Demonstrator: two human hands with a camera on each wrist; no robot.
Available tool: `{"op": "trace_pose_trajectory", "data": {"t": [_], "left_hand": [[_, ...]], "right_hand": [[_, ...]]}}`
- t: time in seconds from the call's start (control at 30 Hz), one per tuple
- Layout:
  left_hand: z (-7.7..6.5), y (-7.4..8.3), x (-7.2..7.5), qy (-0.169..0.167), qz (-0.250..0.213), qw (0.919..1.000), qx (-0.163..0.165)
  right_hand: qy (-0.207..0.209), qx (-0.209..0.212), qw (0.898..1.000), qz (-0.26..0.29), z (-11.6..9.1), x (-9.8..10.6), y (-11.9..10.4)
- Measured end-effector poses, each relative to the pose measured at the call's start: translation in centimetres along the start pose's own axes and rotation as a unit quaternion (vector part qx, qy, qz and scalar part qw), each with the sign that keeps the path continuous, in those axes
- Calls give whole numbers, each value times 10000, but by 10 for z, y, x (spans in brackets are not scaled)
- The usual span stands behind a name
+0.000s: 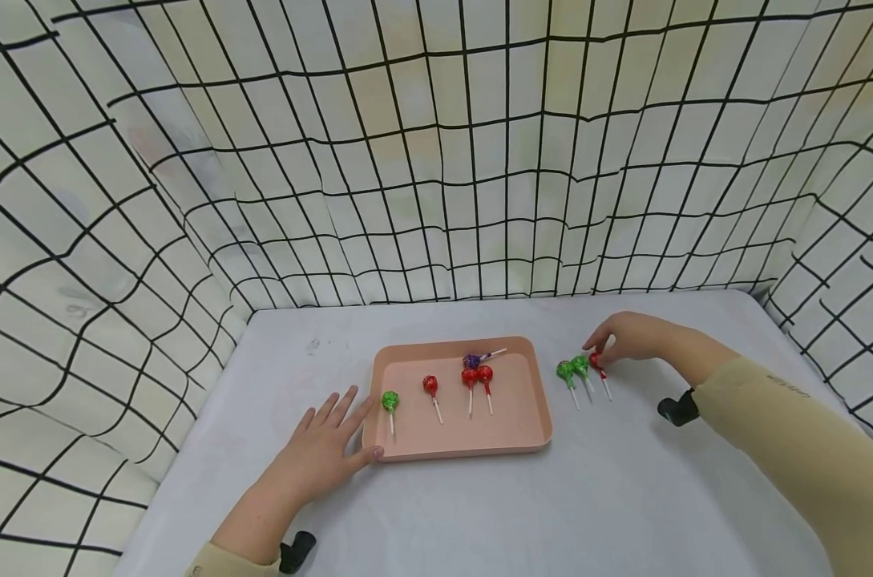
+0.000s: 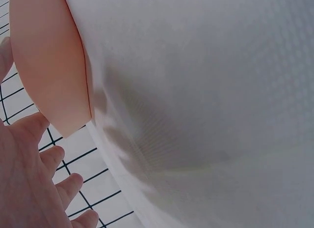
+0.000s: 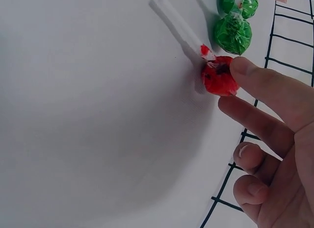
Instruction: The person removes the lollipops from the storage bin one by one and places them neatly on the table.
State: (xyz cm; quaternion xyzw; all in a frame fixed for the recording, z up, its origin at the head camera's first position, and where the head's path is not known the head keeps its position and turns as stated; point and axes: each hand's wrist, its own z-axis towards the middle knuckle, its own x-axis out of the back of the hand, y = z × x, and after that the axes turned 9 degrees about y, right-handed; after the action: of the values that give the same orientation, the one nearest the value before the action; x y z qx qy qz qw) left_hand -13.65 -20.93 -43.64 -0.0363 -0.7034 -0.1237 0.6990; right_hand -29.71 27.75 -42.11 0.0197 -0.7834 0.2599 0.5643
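My right hand (image 1: 634,335) is at the right of the table, thumb and index finger pinching the wrapped head of a red lollipop (image 3: 219,79). The lollipop's white stick slants down toward the cloth. Two green lollipops (image 1: 572,370) lie just left of it. My left hand (image 1: 324,453) spreads its fingers at the left rim of a pink tray (image 1: 436,441), touching it at the near corner. Inside the tray are a green lollipop (image 1: 390,402), a lone red lollipop (image 1: 431,386), two more red lollipops (image 1: 477,377) side by side, and a purple lollipop (image 1: 472,361) lying sideways behind those two.
A white cloth (image 1: 450,513) covers the table. Behind it and at both sides rise white walls with a black grid (image 1: 479,184). Dark wrist devices sit at both cuffs, such as the black piece (image 1: 677,409) under the right sleeve.
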Motion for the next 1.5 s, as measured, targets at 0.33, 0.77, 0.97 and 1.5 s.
{"op": "trace_pose_trajectory", "data": {"t": [0.33,0.77,0.97,1.5], "left_hand": [[1,-2,-2,1,-19,10000,-1],[-1,-4,-4,60,-75,9999,-39],[-1,-3,-3,121,-88,9999,-71],[-1,-3,-4,104,-100,9999,-39]], "right_hand": [[34,-49,10000,-35,-1,6,-3],[143,160,9997,-99,6,16,-27],[197,314,9992,-135,13,19,-45],[172,600,9980,-108,43,4,-113]]}}
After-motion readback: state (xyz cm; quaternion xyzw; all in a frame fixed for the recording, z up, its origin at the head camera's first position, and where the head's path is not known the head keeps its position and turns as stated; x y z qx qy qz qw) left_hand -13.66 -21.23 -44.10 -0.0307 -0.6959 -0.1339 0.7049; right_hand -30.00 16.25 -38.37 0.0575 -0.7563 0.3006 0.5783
